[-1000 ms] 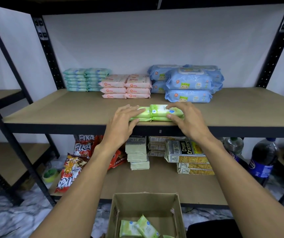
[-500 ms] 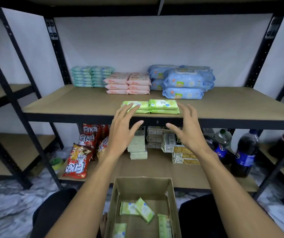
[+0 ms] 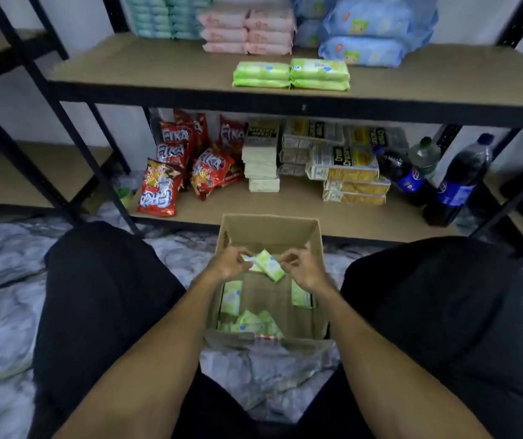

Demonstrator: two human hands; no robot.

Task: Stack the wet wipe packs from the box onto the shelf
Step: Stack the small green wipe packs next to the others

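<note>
Two low stacks of green wet wipe packs sit side by side at the front of the upper shelf. On the floor between my knees stands an open cardboard box with several green packs inside. Both hands are down in the box. My left hand curls its fingers on the edge of a pack. My right hand has curled fingers at the end of a tilted pack; whether it holds the pack is unclear. More packs lie along the box walls and near its front.
Teal packs, pink packs and blue packs are stacked at the back of the upper shelf. The lower shelf holds snack bags, cracker boxes and cola bottles. Black shelf posts stand at the left.
Both hands left the green stacks on the shelf and came down into the box. My head tilted down, so the box now sits mid-view.
</note>
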